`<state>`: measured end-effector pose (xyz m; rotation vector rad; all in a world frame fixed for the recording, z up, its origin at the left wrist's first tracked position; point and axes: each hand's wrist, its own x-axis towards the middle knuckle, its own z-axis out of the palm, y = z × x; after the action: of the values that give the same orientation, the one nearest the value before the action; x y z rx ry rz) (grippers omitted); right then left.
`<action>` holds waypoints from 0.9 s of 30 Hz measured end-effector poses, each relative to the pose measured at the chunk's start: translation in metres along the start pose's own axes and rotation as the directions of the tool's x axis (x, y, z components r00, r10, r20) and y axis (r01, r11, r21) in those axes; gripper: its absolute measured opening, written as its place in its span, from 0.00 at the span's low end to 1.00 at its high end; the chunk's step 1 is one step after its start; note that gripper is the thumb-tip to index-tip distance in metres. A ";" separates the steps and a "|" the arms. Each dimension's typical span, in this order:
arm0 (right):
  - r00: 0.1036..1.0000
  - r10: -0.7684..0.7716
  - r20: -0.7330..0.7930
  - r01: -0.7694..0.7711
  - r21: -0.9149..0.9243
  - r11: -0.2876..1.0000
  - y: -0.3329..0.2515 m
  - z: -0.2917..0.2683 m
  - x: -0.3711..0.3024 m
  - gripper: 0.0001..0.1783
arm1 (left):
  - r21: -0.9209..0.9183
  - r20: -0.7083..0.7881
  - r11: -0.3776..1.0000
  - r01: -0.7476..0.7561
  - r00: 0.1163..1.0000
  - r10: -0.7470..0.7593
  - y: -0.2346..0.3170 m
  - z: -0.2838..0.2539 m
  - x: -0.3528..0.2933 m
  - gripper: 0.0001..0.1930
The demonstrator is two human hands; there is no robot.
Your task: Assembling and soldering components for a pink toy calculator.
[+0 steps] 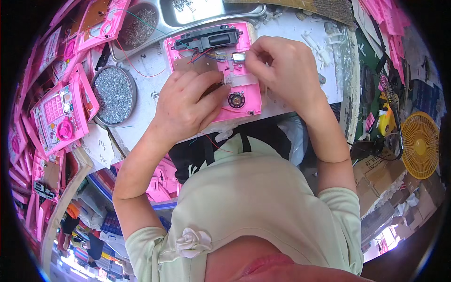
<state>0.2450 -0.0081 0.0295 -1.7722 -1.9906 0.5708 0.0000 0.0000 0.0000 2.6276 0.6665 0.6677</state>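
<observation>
A pink plastic housing (pixel 254 96) lies on the table with its inside facing up. It holds a black battery-box-like part (pixel 221 39), a brown circuit board (pixel 199 66), thin colored wires, a small silver motor-like part (pixel 238 57) and a round black speaker (pixel 236 99). My left hand (pixel 185 101) rests over the board's lower part, finger and thumb closed near the middle of the housing; what they pinch is hidden. Beside the silver part, my right hand (pixel 289 70) has thumb and forefinger pinched at the housing's right edge. Anything between them is too small to make out.
A round grey dish of small screws (pixel 113 95) stands at left, below a metal tray (pixel 162 23) with more small metal parts. Pink toy housings (pixel 58 115) pile up at far left. White plastic pieces (pixel 322 51) lie at right, and a yellow basket (pixel 419 145) stands further off.
</observation>
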 end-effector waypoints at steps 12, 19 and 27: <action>0.988 0.056 0.145 -0.075 0.132 0.988 0.004 -0.005 0.014 0.12 | 0.226 -0.115 0.968 0.111 0.990 -0.086 0.008 0.012 0.038 0.20; 0.968 0.015 0.250 -0.030 0.057 0.998 0.010 -0.017 0.018 0.11 | 0.190 -0.124 0.978 0.086 0.990 -0.063 0.005 0.014 0.042 0.19; 0.957 0.180 0.226 -0.253 0.355 0.900 0.015 -0.012 0.002 0.10 | 0.156 -0.137 0.985 0.075 0.989 -0.053 0.002 0.016 0.043 0.20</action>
<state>0.2636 -0.0041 0.0315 -1.7510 -1.6525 1.1540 0.0421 0.0173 0.0023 2.7113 0.8740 0.8053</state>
